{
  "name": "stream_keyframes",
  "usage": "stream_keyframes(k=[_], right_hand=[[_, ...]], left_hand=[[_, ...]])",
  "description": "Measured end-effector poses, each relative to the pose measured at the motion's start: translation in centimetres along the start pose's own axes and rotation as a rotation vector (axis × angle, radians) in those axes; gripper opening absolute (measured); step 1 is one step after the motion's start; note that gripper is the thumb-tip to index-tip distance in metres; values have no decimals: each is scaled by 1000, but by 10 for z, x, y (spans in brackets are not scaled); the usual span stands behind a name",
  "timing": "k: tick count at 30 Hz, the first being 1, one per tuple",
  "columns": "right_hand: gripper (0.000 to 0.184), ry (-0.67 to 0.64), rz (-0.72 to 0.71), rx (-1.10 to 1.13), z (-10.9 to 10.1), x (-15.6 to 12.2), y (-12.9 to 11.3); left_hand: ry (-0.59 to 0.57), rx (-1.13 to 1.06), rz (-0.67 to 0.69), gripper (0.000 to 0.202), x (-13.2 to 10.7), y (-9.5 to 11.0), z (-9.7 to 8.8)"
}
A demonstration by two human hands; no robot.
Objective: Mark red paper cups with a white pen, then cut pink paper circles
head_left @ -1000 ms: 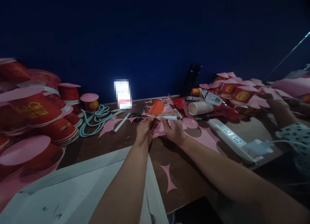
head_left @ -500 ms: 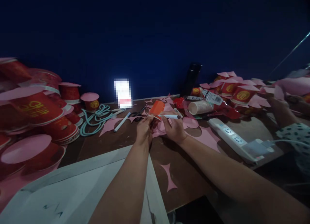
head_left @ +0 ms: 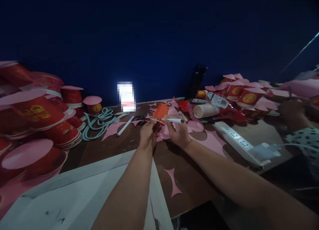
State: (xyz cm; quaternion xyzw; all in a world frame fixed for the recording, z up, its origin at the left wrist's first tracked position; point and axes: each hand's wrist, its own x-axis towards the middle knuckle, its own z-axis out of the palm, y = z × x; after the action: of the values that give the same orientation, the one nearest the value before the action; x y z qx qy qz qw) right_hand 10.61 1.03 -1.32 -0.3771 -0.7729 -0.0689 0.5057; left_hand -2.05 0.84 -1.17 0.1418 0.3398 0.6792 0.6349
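Note:
My left hand (head_left: 147,135) is closed, its fingers pinching the near edge of a small orange thing (head_left: 161,111) with a pale rim, which looks like a paper cup. My right hand (head_left: 179,133) grips a white pen (head_left: 173,120) with a dark end, lying nearly level. The pen's tip points left, close to the orange thing's near rim; contact cannot be made out. Pink paper scraps (head_left: 165,133) lie under and around both hands. Left of them rests another white pen (head_left: 125,126) with a blue end, beside dark-handled scissors (head_left: 142,118).
Red cups topped with pink paper discs (head_left: 41,112) are heaped at left, and smaller ones (head_left: 249,97) at right. A teal cord (head_left: 96,123), a lit phone (head_left: 126,97), stacked paper cups (head_left: 204,111), a power strip (head_left: 234,138) and a white board (head_left: 74,190) surround my arms. A co-worker's dotted sleeve (head_left: 302,138) is at right.
The pen in my right hand has shifted slightly left and down along the orange thing's near edge. At far right, the co-worker's hand has moved slightly.

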Motion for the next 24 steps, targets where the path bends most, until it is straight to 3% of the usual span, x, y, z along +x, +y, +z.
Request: stream_keyframes(k=[24], right_hand=[[12, -1, -12, 23, -4, 3, -1]], left_hand=[[14, -5, -10, 5, -3, 3, 3]])
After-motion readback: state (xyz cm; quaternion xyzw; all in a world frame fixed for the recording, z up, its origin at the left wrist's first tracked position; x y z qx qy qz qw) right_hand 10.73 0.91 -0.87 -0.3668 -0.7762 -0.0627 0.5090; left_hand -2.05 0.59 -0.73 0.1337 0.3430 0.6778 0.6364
